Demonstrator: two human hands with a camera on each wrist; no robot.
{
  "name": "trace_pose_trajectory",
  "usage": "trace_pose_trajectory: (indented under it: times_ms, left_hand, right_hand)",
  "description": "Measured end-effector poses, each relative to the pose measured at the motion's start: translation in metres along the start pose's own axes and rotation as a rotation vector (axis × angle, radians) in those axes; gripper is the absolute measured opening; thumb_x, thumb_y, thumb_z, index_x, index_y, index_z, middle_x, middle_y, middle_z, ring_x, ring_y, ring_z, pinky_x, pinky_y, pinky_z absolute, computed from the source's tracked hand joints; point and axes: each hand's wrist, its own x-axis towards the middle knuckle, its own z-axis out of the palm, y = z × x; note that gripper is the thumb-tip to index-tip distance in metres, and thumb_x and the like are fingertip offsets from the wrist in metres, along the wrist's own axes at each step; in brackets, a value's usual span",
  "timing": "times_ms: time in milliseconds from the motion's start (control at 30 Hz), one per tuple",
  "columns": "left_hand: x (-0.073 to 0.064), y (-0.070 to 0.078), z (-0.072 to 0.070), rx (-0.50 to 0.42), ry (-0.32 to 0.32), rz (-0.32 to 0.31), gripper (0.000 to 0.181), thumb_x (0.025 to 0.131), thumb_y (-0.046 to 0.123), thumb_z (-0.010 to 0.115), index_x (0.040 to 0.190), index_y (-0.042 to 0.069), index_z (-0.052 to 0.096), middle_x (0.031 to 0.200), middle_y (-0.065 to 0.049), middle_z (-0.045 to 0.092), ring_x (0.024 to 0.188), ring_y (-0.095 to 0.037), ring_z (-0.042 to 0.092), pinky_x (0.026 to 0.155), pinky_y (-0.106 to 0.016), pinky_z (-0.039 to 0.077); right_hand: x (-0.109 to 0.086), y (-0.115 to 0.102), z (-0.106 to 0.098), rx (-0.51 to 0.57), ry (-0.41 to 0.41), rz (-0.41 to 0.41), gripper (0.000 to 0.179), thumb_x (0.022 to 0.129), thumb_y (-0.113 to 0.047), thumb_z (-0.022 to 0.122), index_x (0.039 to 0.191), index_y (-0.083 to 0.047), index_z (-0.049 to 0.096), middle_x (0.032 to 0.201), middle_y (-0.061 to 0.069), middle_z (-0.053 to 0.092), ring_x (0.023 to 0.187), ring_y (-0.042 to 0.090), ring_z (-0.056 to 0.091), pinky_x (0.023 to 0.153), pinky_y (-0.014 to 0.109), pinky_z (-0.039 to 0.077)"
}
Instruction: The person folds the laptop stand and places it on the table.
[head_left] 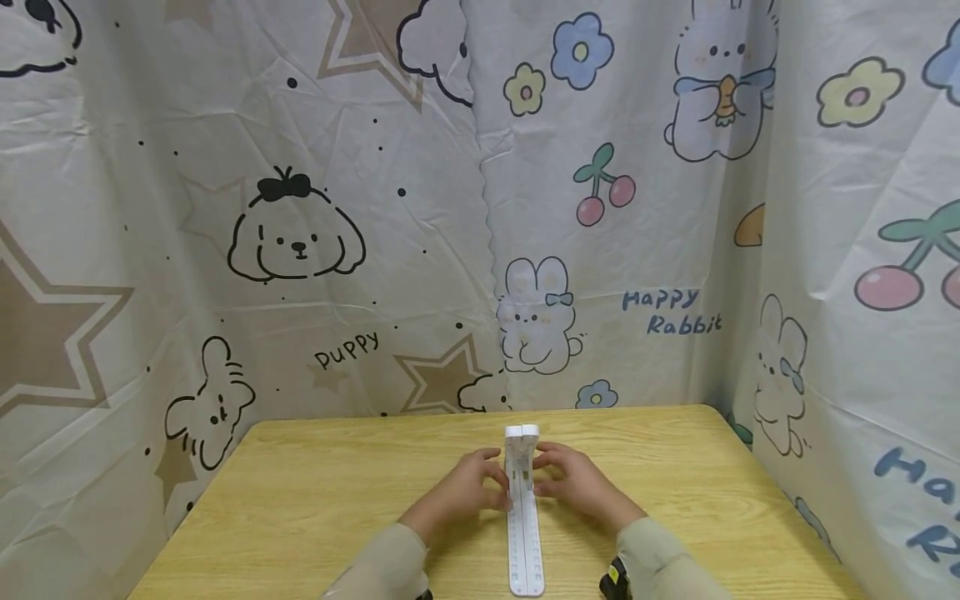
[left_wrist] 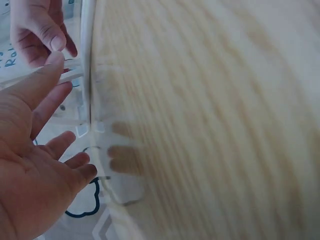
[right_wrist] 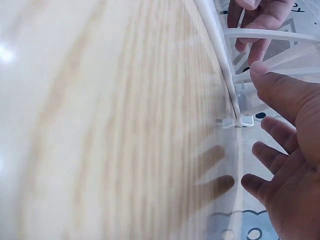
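Note:
A narrow white plastic folding stand (head_left: 524, 533) stands on the table in front of me. Its long flat base carries small marks or slots along both sides, and an upright part rises at the far end. My left hand (head_left: 468, 483) is at the stand's left side, fingers loosely spread and fingertips at the upright. On the other side my right hand (head_left: 581, 483) mirrors it. In the right wrist view the right thumb (right_wrist: 280, 92) lies against or very near the stand's thin white struts (right_wrist: 270, 34). Whether either hand bears on the stand is hard to tell.
The light wood-grain table (head_left: 337, 483) reaches out on both sides of the stand. Behind it and at the sides hangs a printed cloth curtain (head_left: 435, 250) with puppies, rabbits, stars and flowers. A dark strapped device (head_left: 617, 577) sits at the right wrist.

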Motion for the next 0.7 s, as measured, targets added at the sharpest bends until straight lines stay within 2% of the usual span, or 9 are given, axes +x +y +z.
trace_pose_trajectory:
  times_ms: [100,200,467,633,700]
  left_hand:
    - [0.002,0.001,0.004,0.041,-0.024,0.004,0.015,0.077,0.020,0.090,0.081,0.018,0.076,0.159,-0.021,0.040,0.146,-0.050,0.033,0.121,-0.066,0.024]
    - [0.005,0.001,0.007,0.063,-0.021,0.014,0.015,0.076,0.018,0.090,0.079,0.017,0.075,0.159,-0.022,0.040,0.146,-0.050,0.033,0.121,-0.065,0.024]
    - [0.011,0.000,0.008,0.092,-0.006,0.034,0.017,0.075,0.014,0.091,0.074,0.016,0.073,0.160,-0.010,0.044,0.152,-0.047,0.025,0.123,-0.061,0.024]
    - [0.016,-0.003,0.008,0.112,-0.019,0.043,0.016,0.077,0.016,0.090,0.073,0.017,0.074,0.161,-0.008,0.042,0.153,-0.044,0.026,0.124,-0.058,0.025]
    - [0.017,-0.003,0.008,0.137,-0.027,0.057,0.016,0.078,0.016,0.089,0.074,0.017,0.074,0.161,-0.008,0.042,0.152,-0.042,0.030,0.124,-0.056,0.027]
  right_hand:
    - [0.004,0.002,0.002,0.008,-0.018,-0.016,0.028,0.083,-0.015,0.085,0.109,-0.012,0.075,0.154,0.018,0.050,0.144,0.048,0.040,0.119,0.067,0.026]
    - [0.006,0.003,0.005,0.003,-0.031,-0.029,0.029,0.081,-0.013,0.086,0.107,-0.010,0.076,0.152,0.022,0.051,0.143,0.049,0.041,0.119,0.066,0.027]
    - [0.011,0.004,0.009,-0.079,-0.061,-0.071,0.021,0.079,-0.011,0.087,0.099,-0.011,0.079,0.149,0.017,0.055,0.137,0.043,0.051,0.115,0.061,0.038]
    - [0.013,0.006,0.011,-0.118,-0.035,-0.084,0.014,0.078,-0.009,0.087,0.091,-0.010,0.079,0.145,0.019,0.059,0.135,0.042,0.053,0.115,0.059,0.040]
    - [0.013,0.006,0.011,-0.131,-0.020,-0.092,0.011,0.078,-0.008,0.087,0.084,-0.011,0.078,0.143,0.020,0.060,0.134,0.041,0.055,0.115,0.058,0.041]
